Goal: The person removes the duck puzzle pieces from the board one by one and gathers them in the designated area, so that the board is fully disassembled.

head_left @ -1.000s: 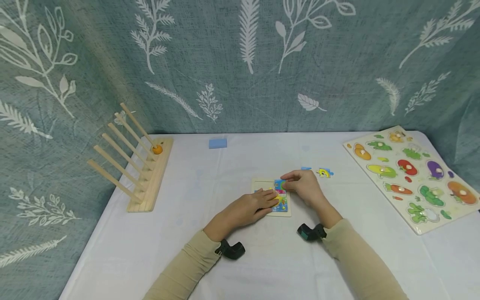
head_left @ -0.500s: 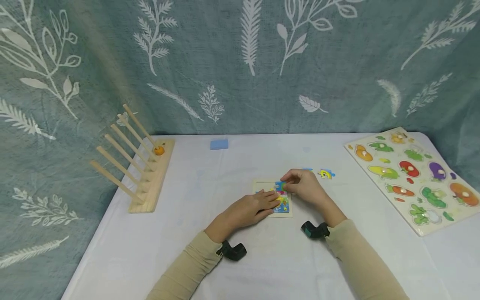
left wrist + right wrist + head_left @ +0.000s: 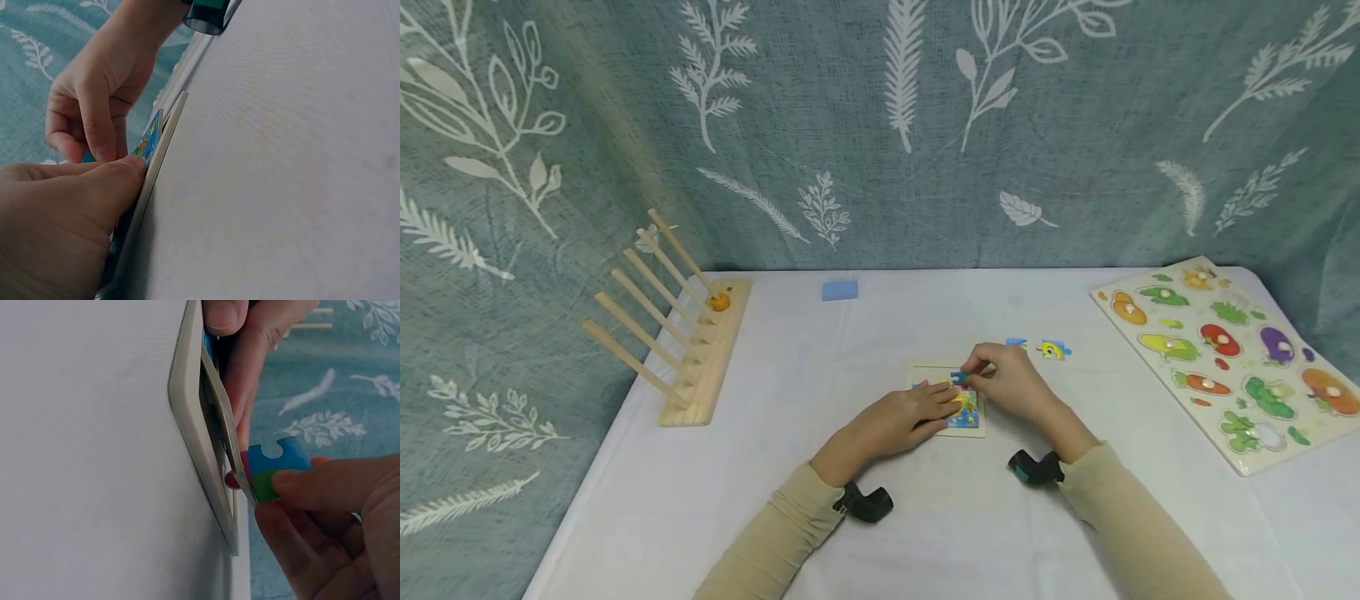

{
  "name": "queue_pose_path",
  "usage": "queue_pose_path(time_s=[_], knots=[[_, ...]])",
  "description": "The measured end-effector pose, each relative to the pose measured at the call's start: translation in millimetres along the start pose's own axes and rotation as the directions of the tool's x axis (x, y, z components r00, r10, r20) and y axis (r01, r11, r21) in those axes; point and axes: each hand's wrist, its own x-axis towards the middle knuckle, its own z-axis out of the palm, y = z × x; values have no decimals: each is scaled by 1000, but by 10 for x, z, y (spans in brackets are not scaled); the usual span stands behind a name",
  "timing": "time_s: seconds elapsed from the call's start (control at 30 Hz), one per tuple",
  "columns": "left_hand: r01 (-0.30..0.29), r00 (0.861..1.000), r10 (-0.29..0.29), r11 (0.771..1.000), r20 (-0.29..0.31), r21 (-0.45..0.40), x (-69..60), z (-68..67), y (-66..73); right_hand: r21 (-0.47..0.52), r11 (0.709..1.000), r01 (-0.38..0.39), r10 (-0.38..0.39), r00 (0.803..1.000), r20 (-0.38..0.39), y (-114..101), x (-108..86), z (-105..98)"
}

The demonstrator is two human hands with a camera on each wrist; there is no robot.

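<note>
A small jigsaw board with a pale wooden rim (image 3: 962, 432) lies on the table in the head view. My left hand (image 3: 902, 421) rests on it with fingers extended, covering much of its picture. Between the thumb and fingers of my right hand (image 3: 1015, 379) is a blue and green jigsaw piece (image 3: 275, 459), pinched at the board's upper right. In the right wrist view this piece stands tilted, with a pink part (image 3: 244, 465) of the picture beside it. Assembled pieces (image 3: 149, 140) sit slightly raised from the rim in the left wrist view.
Two loose jigsaw pieces, one yellow and blue (image 3: 1054, 350) and one mostly blue (image 3: 1017, 342), lie beyond my right hand. A vegetable puzzle board (image 3: 1187, 400) is at the right, a wooden peg stand (image 3: 703, 392) at the left. A blue block (image 3: 839, 290) sits near the back edge.
My right hand has drawn the pinched piece slightly toward me, and the piece now looks more tilted. More of the loose blue piece behind that hand shows. My left hand stays in place.
</note>
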Motion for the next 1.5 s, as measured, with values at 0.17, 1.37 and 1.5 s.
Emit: queue_pose_path(time_s=[0.17,1.37,1.5], knots=[[0,1000,0,1000,-7,-9,-5,-11,5,-24,987,160,-160,987,10,0,-39,-12],[29,999,-30,999,36,17,-3,-12,34,428,761,-488,570,817,-83,-28,62,122],[24,999,-25,1000,26,14,4,-13,35,415,753,-511,591,802,-87,-60,76,110]])
